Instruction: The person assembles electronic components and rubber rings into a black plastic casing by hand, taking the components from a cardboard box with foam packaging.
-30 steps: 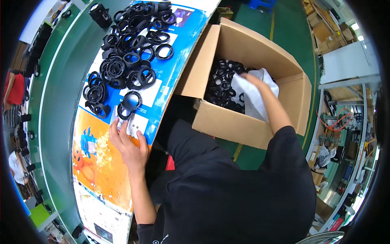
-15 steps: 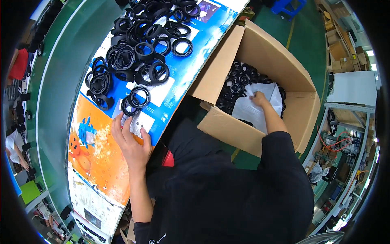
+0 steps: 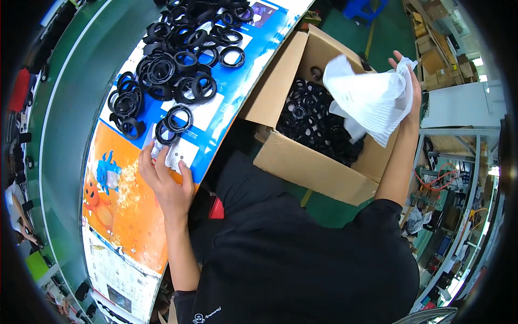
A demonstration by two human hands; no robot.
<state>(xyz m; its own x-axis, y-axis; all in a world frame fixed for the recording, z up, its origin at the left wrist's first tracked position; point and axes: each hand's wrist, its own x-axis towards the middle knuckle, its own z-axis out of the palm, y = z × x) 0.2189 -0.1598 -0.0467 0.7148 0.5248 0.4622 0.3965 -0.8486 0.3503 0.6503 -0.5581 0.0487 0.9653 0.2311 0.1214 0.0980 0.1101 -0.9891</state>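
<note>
My right hand (image 3: 414,100) holds up a white, thin wrinkled sheet (image 3: 372,100) by its right side, over the right part of the cardboard box (image 3: 315,167). Below the sheet, inside the box, lies a heap of black plastic rings (image 3: 313,116). A single black ring (image 3: 317,72) shows near the box's far inner wall. My left hand (image 3: 171,189) rests on the table with its fingers apart, just short of a pair of black rings (image 3: 178,117). A larger pile of black rings (image 3: 162,69) covers the table beyond.
The narrow tabletop (image 3: 127,216) has a blue and orange printed cover. A green conveyor belt (image 3: 65,146) runs along its left side. A blue stool (image 3: 367,9) stands on the green floor beyond the box, and a shelving rack (image 3: 458,131) is at the right.
My right hand has lifted the white sheet from the rings in the box and swung it up and to the right. My left hand stays in nearly the same place.
</note>
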